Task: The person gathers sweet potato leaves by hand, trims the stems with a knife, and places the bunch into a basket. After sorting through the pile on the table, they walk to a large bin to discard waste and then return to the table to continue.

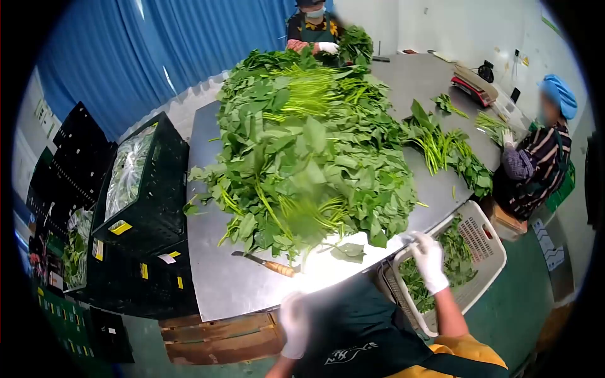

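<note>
My left hand (294, 324), in a white glove, is low at the table's front edge, blurred, with its fingers hard to make out. My right hand (428, 261), also gloved in white, is raised over the near side of a white basket (491, 236) with green leaves inside, close to the table edge; what its fingers hold, if anything, is too small to tell. In front of me a big pile of leafy green stems (302, 145) covers the middle of the metal table (217, 280). A knife with a wooden handle (279, 268) lies at the pile's near edge.
Dark crates (142, 217) with bagged greens stand stacked at the left. One person (315, 38) is behind the pile, another (535, 157) at the right side with cut stems. A red scale (472, 88) sits at the back right, and smaller bunches (441, 145) lie right of the pile.
</note>
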Demonstrator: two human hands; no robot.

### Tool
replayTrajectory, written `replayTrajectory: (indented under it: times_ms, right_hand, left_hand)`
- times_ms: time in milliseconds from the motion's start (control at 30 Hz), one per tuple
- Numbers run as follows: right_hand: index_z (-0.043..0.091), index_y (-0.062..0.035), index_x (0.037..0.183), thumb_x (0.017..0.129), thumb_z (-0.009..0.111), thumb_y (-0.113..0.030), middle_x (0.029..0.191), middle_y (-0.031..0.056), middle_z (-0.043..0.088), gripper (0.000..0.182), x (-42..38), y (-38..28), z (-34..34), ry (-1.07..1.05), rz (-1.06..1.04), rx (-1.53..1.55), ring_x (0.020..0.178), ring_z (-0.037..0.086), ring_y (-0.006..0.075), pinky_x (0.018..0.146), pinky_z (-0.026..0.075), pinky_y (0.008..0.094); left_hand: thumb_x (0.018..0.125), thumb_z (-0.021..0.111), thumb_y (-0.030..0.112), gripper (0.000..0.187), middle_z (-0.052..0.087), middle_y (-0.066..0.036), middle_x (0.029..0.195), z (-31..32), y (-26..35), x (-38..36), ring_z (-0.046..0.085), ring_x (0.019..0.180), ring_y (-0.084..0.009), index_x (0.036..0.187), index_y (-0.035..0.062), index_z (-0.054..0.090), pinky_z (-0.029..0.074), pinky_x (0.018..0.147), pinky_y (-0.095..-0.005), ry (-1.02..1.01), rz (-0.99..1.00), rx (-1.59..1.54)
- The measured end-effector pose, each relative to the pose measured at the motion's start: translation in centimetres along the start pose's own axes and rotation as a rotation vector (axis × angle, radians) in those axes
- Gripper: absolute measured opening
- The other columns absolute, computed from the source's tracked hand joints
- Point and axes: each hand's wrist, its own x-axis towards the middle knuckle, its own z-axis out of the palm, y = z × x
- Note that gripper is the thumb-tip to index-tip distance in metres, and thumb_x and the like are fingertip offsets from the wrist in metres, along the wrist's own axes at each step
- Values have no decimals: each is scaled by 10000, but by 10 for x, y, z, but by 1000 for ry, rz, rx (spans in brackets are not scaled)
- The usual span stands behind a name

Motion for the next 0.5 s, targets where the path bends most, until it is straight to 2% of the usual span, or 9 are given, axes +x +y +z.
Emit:
replayTrajectory:
  times_ms: [67,100,167,200,267,300,333,433,500]
  right_hand:
    - [668,-69,939,761,658,-113,967,130,662,183,12,-40,47,-6,-443,7,816,640,288,733,491,373]
    - [670,-72,935,774,649,-124,970,120,661,171,18,-50,74,-76,-535,2,804,639,283,718,492,370]
    - [667,-76,947,797,624,-135,955,105,664,166,25,-77,123,-178,-687,21,799,638,275,701,492,363]
    - [662,-77,962,808,610,-136,937,100,668,173,25,-95,144,-209,-741,42,806,637,272,700,491,360]
    - [650,-66,994,832,568,-147,846,92,664,199,29,-136,175,-255,-768,-15,784,631,268,694,485,369]
    - [633,-27,926,833,548,-150,738,112,634,176,31,-159,175,-286,-822,-54,682,625,269,615,487,372]
    - [633,-27,926,833,548,-150,738,112,634,176,34,-167,184,-284,-836,-47,682,625,269,615,487,372]
    - [572,-33,710,736,585,-124,633,135,591,95,46,-167,228,-278,-796,-282,513,597,267,445,452,374]
    - [577,-34,707,721,585,-118,624,131,592,85,49,-164,244,-258,-824,-344,516,602,266,447,453,376]
  left_hand:
    - [802,536,-45,180,602,-135,1023,14,3,3,565,976,-247,963,-3,603,438,870,-296,-85,-170,-112]
    - [815,553,-19,143,619,-141,1013,17,14,12,589,948,-248,945,-2,611,446,867,-301,-95,-102,7]
    - [838,581,37,161,618,-143,1014,25,17,14,589,956,-260,992,0,608,451,867,-332,-102,-106,-78]
    - [851,589,68,182,603,-150,1031,26,21,14,574,971,-284,1020,1,594,443,882,-358,-122,-116,-100]
    - [817,602,-15,171,612,-134,1023,24,24,12,595,938,-236,988,-4,607,467,835,-308,-106,-110,-116]
    - [820,600,-13,162,615,-130,1022,23,26,9,602,911,-220,982,-3,609,474,817,-296,-84,-184,-172]
    - [823,599,-11,152,619,-126,1022,21,27,8,609,885,-203,975,-3,612,480,798,-284,-63,-256,-228]
    - [831,588,-12,152,627,-118,1020,9,14,2,614,869,-177,981,-8,610,488,775,-264,-21,-226,-166]
    - [834,572,-18,152,634,-115,1023,-1,10,1,616,905,-177,980,-10,615,490,788,-265,27,-253,-193]
